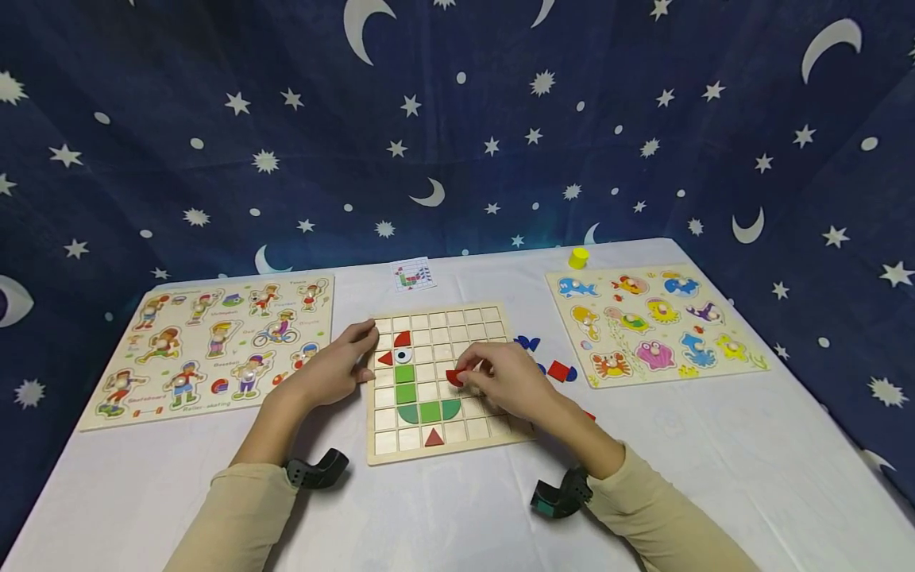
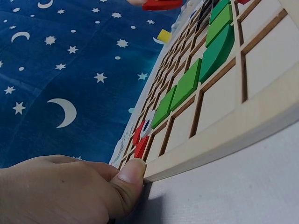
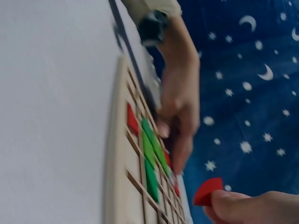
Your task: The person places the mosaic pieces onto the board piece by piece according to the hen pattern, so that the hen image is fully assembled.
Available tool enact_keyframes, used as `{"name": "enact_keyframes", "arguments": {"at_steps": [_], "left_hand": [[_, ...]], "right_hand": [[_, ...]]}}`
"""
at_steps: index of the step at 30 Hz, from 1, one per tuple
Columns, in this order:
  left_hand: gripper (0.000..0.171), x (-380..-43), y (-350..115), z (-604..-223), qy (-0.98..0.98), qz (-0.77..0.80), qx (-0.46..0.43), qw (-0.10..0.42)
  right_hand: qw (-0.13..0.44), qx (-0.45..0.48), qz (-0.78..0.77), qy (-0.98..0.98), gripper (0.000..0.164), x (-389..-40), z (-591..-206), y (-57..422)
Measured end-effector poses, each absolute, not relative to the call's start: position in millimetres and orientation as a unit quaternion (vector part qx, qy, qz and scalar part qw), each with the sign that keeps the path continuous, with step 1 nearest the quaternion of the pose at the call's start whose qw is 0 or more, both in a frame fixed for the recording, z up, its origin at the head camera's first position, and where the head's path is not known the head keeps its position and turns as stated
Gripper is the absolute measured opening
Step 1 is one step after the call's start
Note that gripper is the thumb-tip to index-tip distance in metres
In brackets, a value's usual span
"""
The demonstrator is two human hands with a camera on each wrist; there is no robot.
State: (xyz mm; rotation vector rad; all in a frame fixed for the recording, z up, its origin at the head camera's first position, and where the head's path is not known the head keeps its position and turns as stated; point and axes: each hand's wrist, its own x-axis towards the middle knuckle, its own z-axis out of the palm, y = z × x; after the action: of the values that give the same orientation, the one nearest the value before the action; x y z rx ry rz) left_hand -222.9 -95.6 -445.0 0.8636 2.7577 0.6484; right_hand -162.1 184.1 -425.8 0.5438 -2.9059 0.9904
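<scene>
A wooden grid board (image 1: 400, 457) lies on the white table. My left hand (image 1: 334, 367) rests along its left edge, the thumb (image 2: 132, 171) touching the rim. My right hand (image 1: 509, 380) pinches a red quarter-circle piece (image 3: 208, 191) over the board's middle. On the grid, a red quarter-circle (image 1: 403, 339) tops a white eye piece (image 1: 403, 356), with a red triangle (image 1: 386, 358) beside it. Below run green squares (image 1: 405, 373), and the bottom one (image 1: 430, 411) sits between two darker green quarter-circles (image 1: 451, 409). Lower still is another red triangle (image 1: 433, 438).
Blue pieces (image 1: 527, 343) and a red square (image 1: 558, 371) lie right of the board, partly behind my right hand. A pattern card (image 1: 414, 275) lies beyond it. Picture puzzles flank it, sports (image 1: 207, 349) left and sea animals (image 1: 654, 326) right. A yellow cylinder (image 1: 579, 257) stands behind.
</scene>
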Motion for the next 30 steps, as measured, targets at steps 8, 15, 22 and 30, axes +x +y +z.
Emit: {"name": "enact_keyframes", "arguments": {"at_steps": [8, 15, 22, 30], "left_hand": [[0.066, -221.2, -95.3, -442.9, 0.929, 0.215, 0.287, 0.094], [0.065, -221.3, -94.7, -443.0, 0.929, 0.209, 0.290, 0.091], [0.065, -221.2, -94.1, -443.2, 0.930, 0.208, 0.288, 0.093], [0.065, -222.4, -94.5, -444.8, 0.930, 0.212, 0.287, 0.092]], "right_hand": [[0.021, 0.171, 0.331, -0.928, 0.004, -163.6, -438.2, 162.7], [0.025, 0.182, 0.317, -0.931, 0.005, -164.3, -450.7, 154.4], [0.039, 0.186, 0.323, -0.927, 0.006, -162.0, -458.1, 150.0], [0.058, 0.184, 0.292, -0.937, 0.017, -159.2, -461.4, 148.9]]}}
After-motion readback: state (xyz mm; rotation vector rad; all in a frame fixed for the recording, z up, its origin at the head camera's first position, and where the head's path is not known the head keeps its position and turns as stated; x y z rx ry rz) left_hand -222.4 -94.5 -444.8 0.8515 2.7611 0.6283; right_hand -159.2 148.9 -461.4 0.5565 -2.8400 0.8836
